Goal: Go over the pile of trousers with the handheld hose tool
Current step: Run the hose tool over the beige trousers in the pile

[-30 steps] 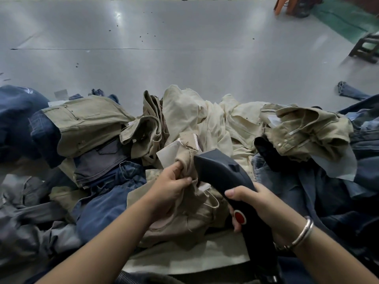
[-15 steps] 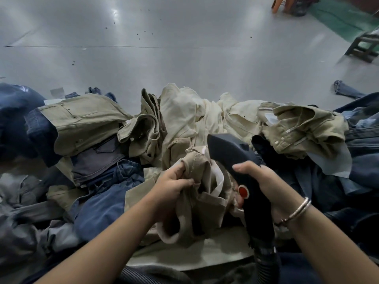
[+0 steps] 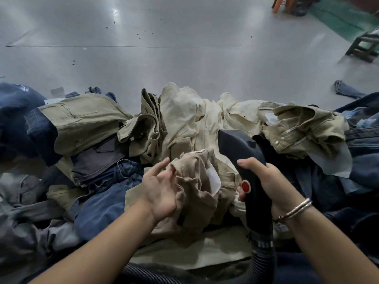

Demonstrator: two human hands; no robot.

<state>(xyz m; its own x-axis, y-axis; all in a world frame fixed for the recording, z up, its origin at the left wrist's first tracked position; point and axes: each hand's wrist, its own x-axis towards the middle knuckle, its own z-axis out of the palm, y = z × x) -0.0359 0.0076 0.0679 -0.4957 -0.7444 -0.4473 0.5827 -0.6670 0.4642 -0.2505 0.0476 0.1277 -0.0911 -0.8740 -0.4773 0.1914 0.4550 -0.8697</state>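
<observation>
A pile of trousers (image 3: 184, 124) in khaki, cream, blue denim and grey lies in front of me. My right hand (image 3: 266, 179), a silver bangle at its wrist, grips the handle of the dark handheld hose tool (image 3: 240, 144), which has a red button (image 3: 245, 186). The tool's head rests against the cream and khaki trousers in the middle. Its ribbed hose (image 3: 264, 261) runs down below my wrist. My left hand (image 3: 160, 191) holds a bunched pair of tan trousers (image 3: 196, 181) just left of the tool, fingers tucked into a fold and thumb raised.
A bare grey floor (image 3: 184, 48) stretches beyond the pile. A wooden stool (image 3: 365, 46) stands at the far right by a green strip, and orange chair legs (image 3: 281, 5) show at the top right. A loose denim piece (image 3: 346, 92) lies apart at right.
The tool has moved right and further up the pile. My left hand has turned palm-up, its thumb lifting off the tan trousers, which now stand bunched higher.
</observation>
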